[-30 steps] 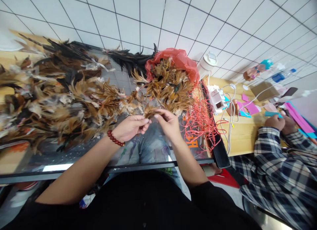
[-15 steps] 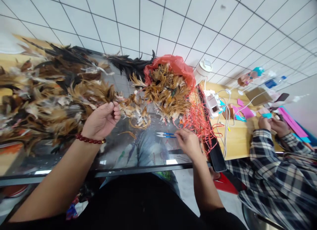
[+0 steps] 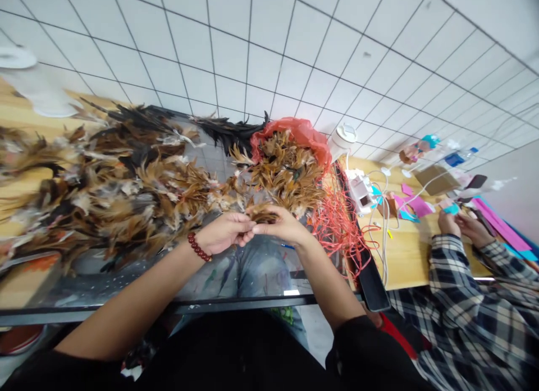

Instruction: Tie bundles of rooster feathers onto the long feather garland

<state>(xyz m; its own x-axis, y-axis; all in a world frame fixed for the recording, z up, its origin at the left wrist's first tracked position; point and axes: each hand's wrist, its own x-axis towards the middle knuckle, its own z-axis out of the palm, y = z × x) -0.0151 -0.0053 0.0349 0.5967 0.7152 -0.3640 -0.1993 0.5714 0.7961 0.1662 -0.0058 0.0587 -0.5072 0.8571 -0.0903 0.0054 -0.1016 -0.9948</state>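
Observation:
My left hand [image 3: 225,232], with a dark red bead bracelet at the wrist, meets my right hand [image 3: 280,224] over the dark glossy tabletop. Between them is a small bunch of brown feathers [image 3: 264,214]; the fingers of both hands are closed on it, and its base is hidden by them. A wide heap of brown, white and black feathers [image 3: 147,194] spreads to the left. Just beyond my hands, more golden-brown feathers [image 3: 286,169] spill from a red plastic bag [image 3: 301,130]. The blue-handled snips [image 3: 288,245] lie mostly covered beneath my right hand.
Tangled red string [image 3: 337,228] lies right of my hands, beside a black tray edge [image 3: 373,290]. Past it are a white power strip [image 3: 360,189] with cables and a white canister [image 3: 343,138]. At far right, a co-worker's hands [image 3: 458,225] hold something turquoise.
My left hand has moved right from the feather heap, and my right hand has left the snips and come left. They now meet around a feather bunch. The view has tilted up slightly.

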